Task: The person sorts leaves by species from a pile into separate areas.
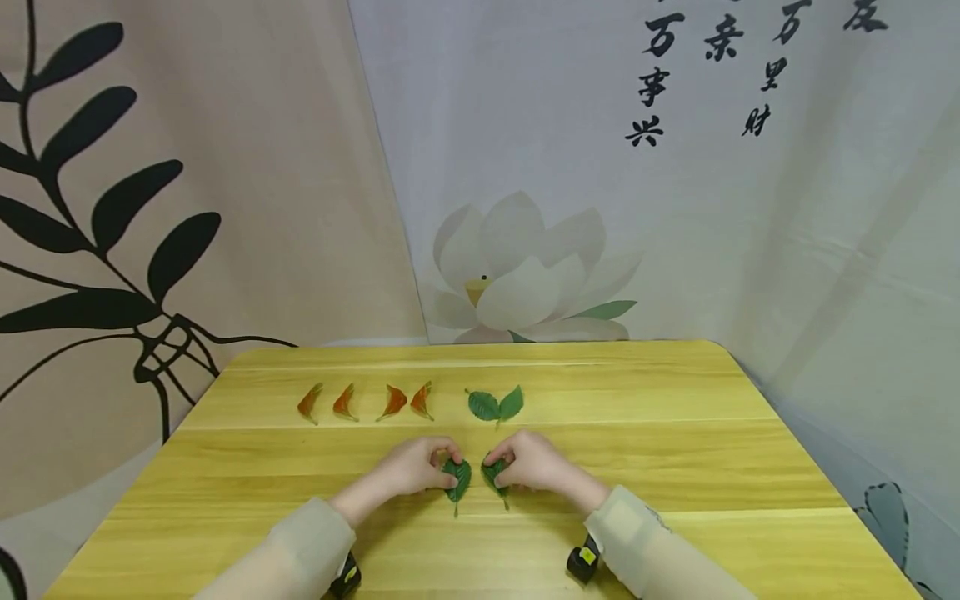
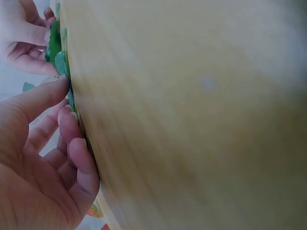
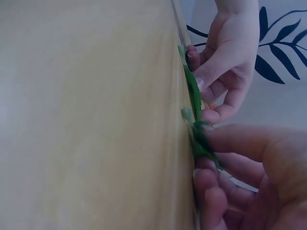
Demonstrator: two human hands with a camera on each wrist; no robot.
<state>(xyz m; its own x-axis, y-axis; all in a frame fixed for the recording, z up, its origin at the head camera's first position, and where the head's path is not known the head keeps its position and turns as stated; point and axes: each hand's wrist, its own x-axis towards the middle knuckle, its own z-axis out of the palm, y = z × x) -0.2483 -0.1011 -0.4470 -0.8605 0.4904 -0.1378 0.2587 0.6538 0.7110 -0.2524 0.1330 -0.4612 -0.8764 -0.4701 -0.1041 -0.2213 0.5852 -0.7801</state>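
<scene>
Two green leaves lie side by side in the middle of the table, stems toward the near edge. My left hand (image 1: pixel 420 467) has thumb and forefinger on the left green leaf (image 1: pixel 460 479), pinching it at its outer edge. On the other side, my right hand (image 1: pixel 531 462) pinches the right green leaf (image 1: pixel 491 473), fingertips covering part of it. A narrow gap separates the two leaves. The right wrist view shows the right leaf (image 3: pixel 201 141) under the thumb, close to the tabletop. In the left wrist view the left leaf (image 2: pixel 61 62) sits at the thumb tip.
Behind the hands, several orange-red leaves (image 1: pixel 392 402) lie in a row at the left. A pair of green leaves (image 1: pixel 483 406) lies to their right, touching at the base. The wooden table (image 1: pixel 675 450) meets a printed cloth backdrop (image 1: pixel 750 250) at its far edge.
</scene>
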